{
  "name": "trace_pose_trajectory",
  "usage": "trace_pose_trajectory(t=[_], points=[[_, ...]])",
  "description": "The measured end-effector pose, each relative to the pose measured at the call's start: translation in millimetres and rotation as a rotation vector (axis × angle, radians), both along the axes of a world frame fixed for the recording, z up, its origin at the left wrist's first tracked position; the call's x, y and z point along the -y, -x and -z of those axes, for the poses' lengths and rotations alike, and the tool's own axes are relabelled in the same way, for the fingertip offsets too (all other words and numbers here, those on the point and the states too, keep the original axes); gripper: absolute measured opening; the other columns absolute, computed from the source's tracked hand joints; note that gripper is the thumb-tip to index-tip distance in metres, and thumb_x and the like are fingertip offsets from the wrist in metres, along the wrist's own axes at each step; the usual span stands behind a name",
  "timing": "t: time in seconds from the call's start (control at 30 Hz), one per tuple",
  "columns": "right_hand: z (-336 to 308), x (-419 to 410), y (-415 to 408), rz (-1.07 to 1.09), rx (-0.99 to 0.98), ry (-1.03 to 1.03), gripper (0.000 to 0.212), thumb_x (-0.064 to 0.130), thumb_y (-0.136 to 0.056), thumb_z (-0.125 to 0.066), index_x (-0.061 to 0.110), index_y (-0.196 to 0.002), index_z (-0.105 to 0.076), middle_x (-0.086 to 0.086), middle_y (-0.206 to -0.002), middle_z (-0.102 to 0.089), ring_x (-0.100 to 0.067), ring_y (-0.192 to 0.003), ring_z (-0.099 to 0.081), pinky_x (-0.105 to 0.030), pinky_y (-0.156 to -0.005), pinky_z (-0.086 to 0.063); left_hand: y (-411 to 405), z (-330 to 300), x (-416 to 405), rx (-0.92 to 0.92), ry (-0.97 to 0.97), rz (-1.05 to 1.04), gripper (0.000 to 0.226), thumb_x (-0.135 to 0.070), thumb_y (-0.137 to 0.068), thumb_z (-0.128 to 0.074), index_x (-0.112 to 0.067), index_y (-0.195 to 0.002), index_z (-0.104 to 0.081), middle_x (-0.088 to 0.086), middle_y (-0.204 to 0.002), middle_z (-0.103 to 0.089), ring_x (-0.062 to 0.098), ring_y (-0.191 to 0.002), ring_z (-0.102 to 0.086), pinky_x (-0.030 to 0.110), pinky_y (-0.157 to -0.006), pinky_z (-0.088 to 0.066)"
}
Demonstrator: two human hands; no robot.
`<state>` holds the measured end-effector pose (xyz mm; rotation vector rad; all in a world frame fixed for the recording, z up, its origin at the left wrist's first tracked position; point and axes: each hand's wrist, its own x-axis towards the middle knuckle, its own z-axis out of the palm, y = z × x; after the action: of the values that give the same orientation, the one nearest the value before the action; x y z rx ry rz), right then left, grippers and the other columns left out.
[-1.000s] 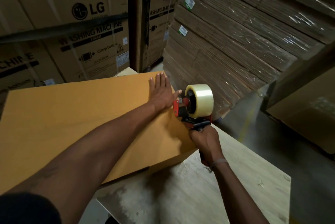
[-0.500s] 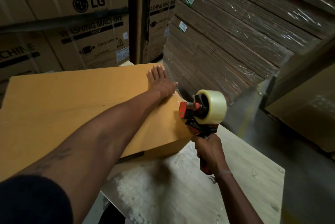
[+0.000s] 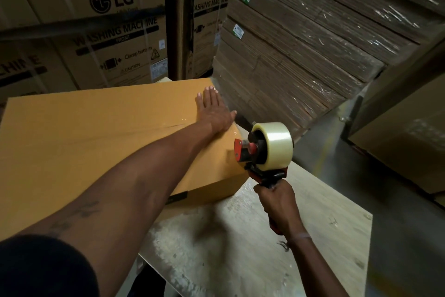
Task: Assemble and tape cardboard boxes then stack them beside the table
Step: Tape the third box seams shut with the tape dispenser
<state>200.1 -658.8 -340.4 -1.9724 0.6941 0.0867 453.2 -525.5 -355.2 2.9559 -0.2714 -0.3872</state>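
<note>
A large tan cardboard box (image 3: 91, 133) lies on the pale wooden table (image 3: 313, 236), its top flaps closed with a seam running toward the right edge. My left hand (image 3: 214, 111) presses flat on the box's top near its far right corner, fingers straight. My right hand (image 3: 277, 202) grips the handle of a red tape dispenser (image 3: 262, 154) that carries a roll of clear tape. The dispenser is held upright just off the box's right side, at its near right corner.
Wrapped stacks of flat cardboard (image 3: 301, 51) rise behind the table on the right. Large washing machine cartons (image 3: 108, 27) stand at the back left. Another brown carton (image 3: 409, 133) sits at the far right, with grey floor (image 3: 409, 236) beside the table.
The tape dispenser has come off the box's right edge and moved down and toward me. My left hand slid farther along the box top toward its far corner.
</note>
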Motion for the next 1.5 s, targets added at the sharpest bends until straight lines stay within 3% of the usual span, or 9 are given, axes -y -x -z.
trace_pose_trajectory(t=[0.13, 0.27, 0.4, 0.57, 0.93, 1.03, 1.17, 1.37, 1.5], points=[[7.9, 5.4, 17.9, -0.033, 0.008, 0.097, 0.04, 0.001, -0.086, -0.065, 0.016, -0.06, -0.039, 0.009, -0.042, -0.032, -0.012, -0.047, -0.027, -0.032, -0.054, -0.024, -0.7, 0.7, -0.5, 0.0, -0.001, 0.005, 0.094, -0.067, -0.104, -0.024, -0.002, -0.161, 0.014, 0.024, -0.167, 0.025, 0.039, -0.155, 0.026, 0.06, -0.124, 0.014], [16.6, 10.0, 32.9, -0.04, 0.043, 0.119, 0.012, 0.004, -0.09, -0.066, 0.001, -0.078, -0.063, 0.009, -0.043, -0.037, -0.01, -0.042, -0.029, -0.02, -0.047, -0.024, 0.9, -1.8, 0.1, -0.007, -0.009, 0.005, 0.094, -0.066, -0.104, -0.026, -0.002, -0.161, 0.014, 0.024, -0.167, 0.024, 0.039, -0.155, 0.025, 0.06, -0.124, 0.013], [20.6, 12.1, 51.6, -0.042, 0.082, 0.043, 0.009, 0.005, -0.092, -0.068, 0.011, -0.088, -0.073, 0.006, -0.05, -0.044, -0.008, -0.043, -0.029, -0.024, -0.049, -0.026, 1.4, -2.5, -0.2, 0.005, -0.003, 0.009, 0.095, -0.066, -0.104, -0.027, -0.002, -0.161, 0.014, 0.024, -0.168, 0.024, 0.039, -0.155, 0.024, 0.06, -0.124, 0.013], [40.2, 18.1, 88.4, -0.076, 0.047, 0.112, 0.037, 0.001, -0.09, -0.068, 0.011, -0.061, -0.047, 0.006, -0.046, -0.037, -0.009, -0.044, -0.028, -0.018, -0.046, -0.023, 0.8, 0.9, 0.0, 0.014, 0.003, 0.004, 0.095, -0.067, -0.104, -0.026, -0.003, -0.162, 0.013, 0.023, -0.168, 0.024, 0.038, -0.155, 0.025, 0.06, -0.123, 0.015], [80.6, 13.8, 74.4, -0.065, -0.037, 0.041, 0.031, 0.005, -0.091, -0.071, 0.016, -0.065, -0.056, 0.01, -0.046, -0.046, -0.007, -0.048, -0.034, -0.029, -0.056, -0.028, 32.3, 8.1, 11.3, 0.267, 0.11, 0.205, 0.086, -0.065, -0.106, -0.013, -0.003, -0.164, 0.0, 0.022, -0.17, 0.015, 0.036, -0.156, 0.021, 0.053, -0.124, 0.016], [80.5, 18.9, 68.1, -0.029, -0.057, 0.015, 0.019, 0.009, -0.09, -0.074, 0.005, -0.073, -0.07, -0.005, -0.059, -0.066, -0.016, -0.058, -0.054, -0.037, -0.062, -0.043, 58.7, 18.9, 28.3, 0.291, 0.108, 0.466, 0.084, -0.066, -0.104, -0.005, -0.009, -0.165, -0.01, 0.015, -0.172, 0.008, 0.031, -0.157, 0.02, 0.054, -0.126, 0.014], [78.1, 24.5, 61.4, -0.057, -0.122, 0.006, 0.028, 0.012, -0.088, -0.077, 0.005, -0.061, -0.077, -0.008, -0.065, -0.075, -0.014, -0.066, -0.072, -0.039, -0.076, -0.056, 64.7, 26.7, 33.0, 0.303, 0.046, 0.459, 0.093, -0.072, -0.098, 0.006, -0.009, -0.164, -0.014, 0.015, -0.173, 0.003, 0.031, -0.157, 0.021, 0.058, -0.124, 0.013], [75.5, 19.4, 54.4, -0.036, -0.065, 0.144, 0.036, 0.033, -0.095, -0.074, 0.015, -0.066, -0.065, 0.003, -0.043, -0.056, -0.021, -0.049, -0.054, -0.032, -0.058, -0.043, 63.6, 26.3, 32.5, 0.351, -0.018, 0.503, 0.086, -0.067, -0.103, 0.0, -0.008, -0.164, -0.013, 0.014, -0.173, 0.0, 0.03, -0.157, 0.021, 0.06, -0.123, 0.017], [70.9, 29.6, 48.9, -0.095, -0.104, 0.297, 0.012, 0.025, -0.092, -0.071, 0.016, -0.085, -0.075, 0.001, -0.069, -0.072, -0.026, -0.072, -0.068, -0.036, -0.064, -0.054, 64.1, 26.1, 31.5, 0.352, -0.001, 0.501, 0.083, -0.064, -0.104, -0.001, -0.008, -0.164, -0.011, 0.014, -0.173, 0.0, 0.031, -0.157, 0.021, 0.058, -0.124, 0.015]])
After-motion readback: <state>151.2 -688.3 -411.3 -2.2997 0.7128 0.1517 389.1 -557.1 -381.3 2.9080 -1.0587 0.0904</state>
